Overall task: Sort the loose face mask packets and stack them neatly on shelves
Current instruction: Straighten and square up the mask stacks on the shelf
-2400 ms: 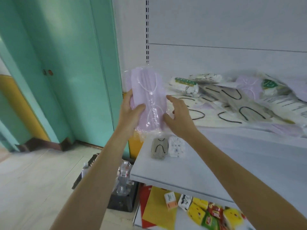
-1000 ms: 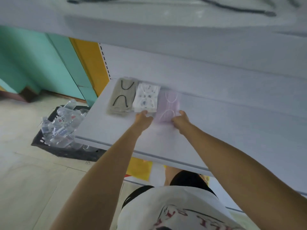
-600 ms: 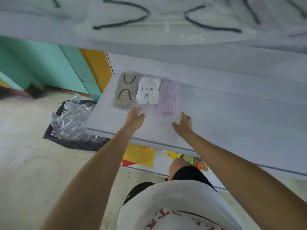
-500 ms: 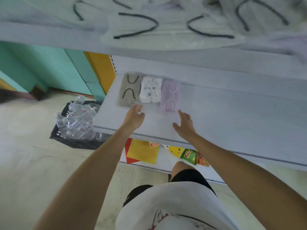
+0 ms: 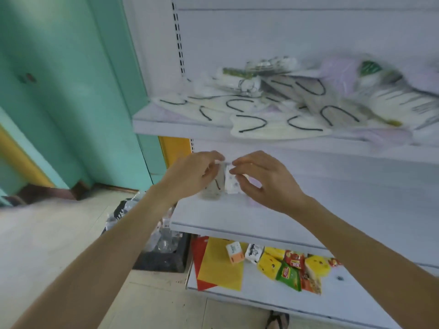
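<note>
We see the grey packet [image 5: 217,186] and patterned packet [image 5: 231,185] side by side at the left of the middle shelf [image 5: 332,210], seemingly starting sorted rows. The left hand [image 5: 190,176] and right hand [image 5: 263,181] hover near them, loosely curled and empty. The unsorted loose pile [image 5: 285,110] lies on the upper shelf [image 5: 166,124].

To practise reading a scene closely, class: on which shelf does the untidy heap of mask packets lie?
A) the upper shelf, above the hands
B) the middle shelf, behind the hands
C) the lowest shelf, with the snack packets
A: the heap of mask packets sprawls across the upper shelf, while the lowest shelf holds only snack packets and coloured sheets.
</note>
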`<state>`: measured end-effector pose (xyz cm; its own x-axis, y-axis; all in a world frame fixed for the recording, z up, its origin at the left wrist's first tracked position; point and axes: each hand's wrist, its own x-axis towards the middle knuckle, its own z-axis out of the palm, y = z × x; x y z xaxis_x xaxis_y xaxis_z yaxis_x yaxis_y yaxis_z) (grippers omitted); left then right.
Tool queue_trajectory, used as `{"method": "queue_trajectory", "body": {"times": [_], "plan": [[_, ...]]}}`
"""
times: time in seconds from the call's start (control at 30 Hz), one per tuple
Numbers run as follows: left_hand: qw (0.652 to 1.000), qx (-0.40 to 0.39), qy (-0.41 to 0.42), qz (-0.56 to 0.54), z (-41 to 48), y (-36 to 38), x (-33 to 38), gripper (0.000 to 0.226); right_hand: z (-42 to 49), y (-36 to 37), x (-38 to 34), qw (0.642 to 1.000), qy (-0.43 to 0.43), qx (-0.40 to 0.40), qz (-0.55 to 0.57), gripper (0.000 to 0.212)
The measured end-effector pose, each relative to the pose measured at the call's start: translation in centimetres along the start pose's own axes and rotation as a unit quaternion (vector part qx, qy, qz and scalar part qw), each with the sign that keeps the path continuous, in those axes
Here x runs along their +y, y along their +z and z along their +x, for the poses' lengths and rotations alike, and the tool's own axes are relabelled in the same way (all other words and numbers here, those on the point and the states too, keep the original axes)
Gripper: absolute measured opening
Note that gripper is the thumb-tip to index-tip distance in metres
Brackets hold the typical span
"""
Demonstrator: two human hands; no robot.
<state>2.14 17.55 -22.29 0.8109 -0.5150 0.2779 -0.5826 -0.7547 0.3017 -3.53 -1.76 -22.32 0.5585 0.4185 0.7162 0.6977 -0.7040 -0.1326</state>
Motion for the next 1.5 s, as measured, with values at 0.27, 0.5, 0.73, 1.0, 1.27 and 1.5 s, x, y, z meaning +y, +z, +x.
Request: {"method": "queue_trajectory", "body": {"times": [0.27, 0.5, 0.73, 1.0, 1.27, 1.5], "plan": [[0.987, 0.151, 0.051, 0.029, 2.1, -4.1, 0.9, 0.026, 5.0, -2.5, 2.4, 0.964, 0.182, -0.074, -0.182, 0.047], [0.974, 0.095, 0.018, -0.206, 2.9, -4.5, 0.2, 0.033, 7.5, -2.3, 2.4, 0.971, 0.237, 0.026, -0.023, 0.029], [0.869, 0.019, 0.003, -0.494, 4.3, -4.2, 3.1, 0.064, 10.1, -2.1, -0.5, 0.898, 0.314, 0.026, 0.307, 0.032], [0.835, 0.293, -0.153, -0.44, 4.9, -4.3, 2.7, 0.041, 10.3, -1.5, -0.1, 0.875, 0.298, 0.005, 0.382, 0.026], [0.809, 0.415, -0.246, -0.334, 0.9, -5.1, -4.5, 0.035, 8.6, 2.6, 2.4, 0.957, 0.217, -0.175, -0.079, 0.054], [0.8, 0.353, -0.333, -0.354, -0.9, -4.3, -6.3, 0.044, 9.4, 2.7, 2.3, 0.973, 0.226, -0.009, -0.037, 0.021]]}}
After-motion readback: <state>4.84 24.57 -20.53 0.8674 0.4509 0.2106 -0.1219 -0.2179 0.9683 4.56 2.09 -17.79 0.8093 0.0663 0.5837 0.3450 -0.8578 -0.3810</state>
